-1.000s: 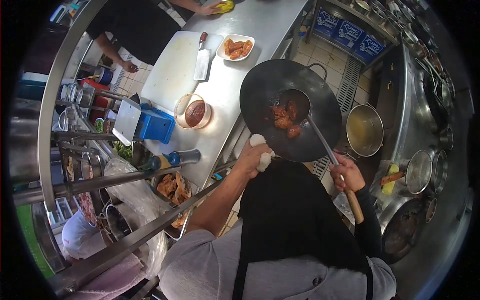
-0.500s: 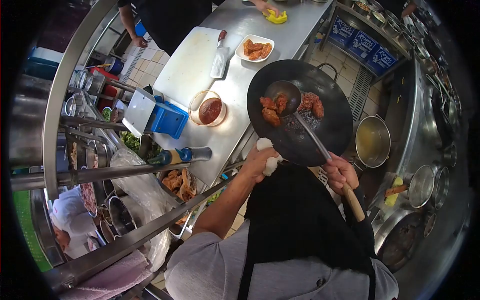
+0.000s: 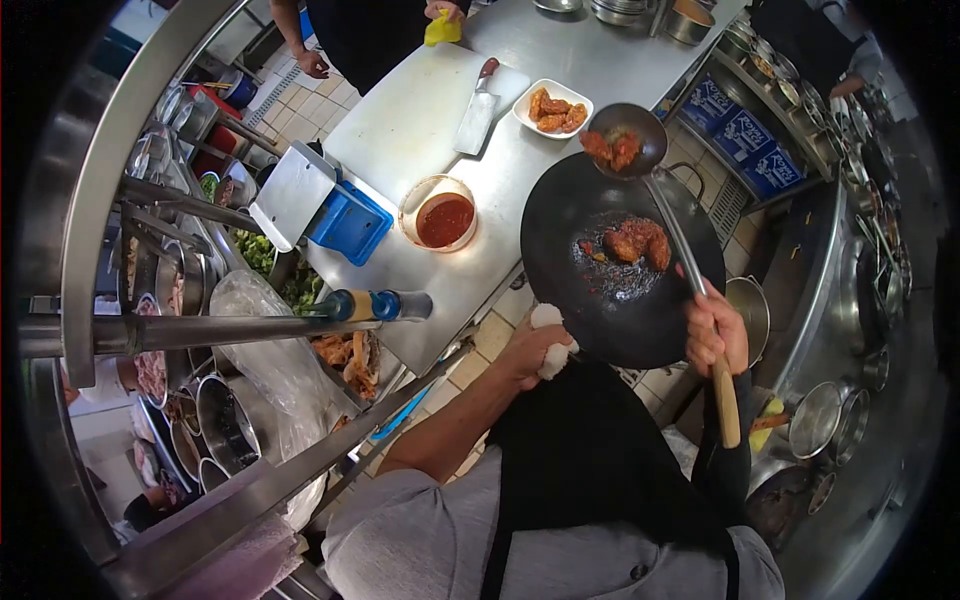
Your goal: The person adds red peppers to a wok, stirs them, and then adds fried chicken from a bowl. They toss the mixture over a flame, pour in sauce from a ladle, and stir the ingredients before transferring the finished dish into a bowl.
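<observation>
My right hand (image 3: 716, 328) is wrapped round the wooden-handled ladle (image 3: 672, 212). Its dark bowl is raised over the wok's far rim, carrying red-glazed fried pieces (image 3: 612, 150). More glazed pieces (image 3: 638, 243) and dark sauce lie in the black wok (image 3: 565, 295). At the near edge of the wok, my left hand (image 3: 535, 352) grips a folded white cloth (image 3: 553, 360); the part of the wok beneath it is hidden. Close to the ladle, a white dish (image 3: 522, 112) of similar pieces sits on the steel table (image 3: 500, 210).
A cleaver (image 3: 477, 120) rests on the white cutting board (image 3: 400, 110). A tub of red sauce (image 3: 408, 220) stands beside a blue container (image 3: 350, 225). A co-worker's hand (image 3: 443, 10) holds a yellow cloth (image 3: 442, 30). A steel rail (image 3: 300, 465) runs at my left.
The ladle has risen from inside the wok toward the dish, with pieces in its bowl. Fewer pieces remain in the wok. The co-worker's yellow cloth has moved to the cutting board.
</observation>
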Tool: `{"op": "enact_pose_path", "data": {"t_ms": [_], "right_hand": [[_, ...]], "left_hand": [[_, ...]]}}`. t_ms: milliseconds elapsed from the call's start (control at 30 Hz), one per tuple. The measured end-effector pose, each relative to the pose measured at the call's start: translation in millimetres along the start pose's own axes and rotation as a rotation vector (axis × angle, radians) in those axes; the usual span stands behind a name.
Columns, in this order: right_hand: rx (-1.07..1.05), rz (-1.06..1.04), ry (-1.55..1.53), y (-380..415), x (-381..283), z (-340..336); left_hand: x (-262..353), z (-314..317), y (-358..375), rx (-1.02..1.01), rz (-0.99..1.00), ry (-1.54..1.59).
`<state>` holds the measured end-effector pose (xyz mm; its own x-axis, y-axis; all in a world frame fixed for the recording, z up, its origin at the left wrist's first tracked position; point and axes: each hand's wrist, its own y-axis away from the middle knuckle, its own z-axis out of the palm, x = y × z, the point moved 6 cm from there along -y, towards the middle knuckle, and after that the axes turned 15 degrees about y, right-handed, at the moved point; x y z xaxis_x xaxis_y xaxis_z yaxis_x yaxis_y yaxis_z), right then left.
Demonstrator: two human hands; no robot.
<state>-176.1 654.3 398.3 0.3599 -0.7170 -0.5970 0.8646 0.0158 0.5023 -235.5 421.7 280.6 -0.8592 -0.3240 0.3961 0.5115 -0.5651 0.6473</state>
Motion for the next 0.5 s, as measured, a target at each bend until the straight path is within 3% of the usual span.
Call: {"op": "enact_pose_path", "data": {"t_ms": [33,100,267,500], "right_hand": [[-0.045,-0.031,0.038,-14,-7,9],[-0.091,-0.058,0.085,-47,-16,19],[0.129,-0.129,0.449,-131,-27,33],[0.116,-0.169,0.786,-162,-26,43]], "left_hand": [[1,-2,-4,-0.043,0.084,0.015],[1,-3,-7,-0.061,0.066,0.021],[6,0,-8,-0.082,-0.003,-0.033],[1,-5,-19,-0.097,-0.021,0.069]]}}
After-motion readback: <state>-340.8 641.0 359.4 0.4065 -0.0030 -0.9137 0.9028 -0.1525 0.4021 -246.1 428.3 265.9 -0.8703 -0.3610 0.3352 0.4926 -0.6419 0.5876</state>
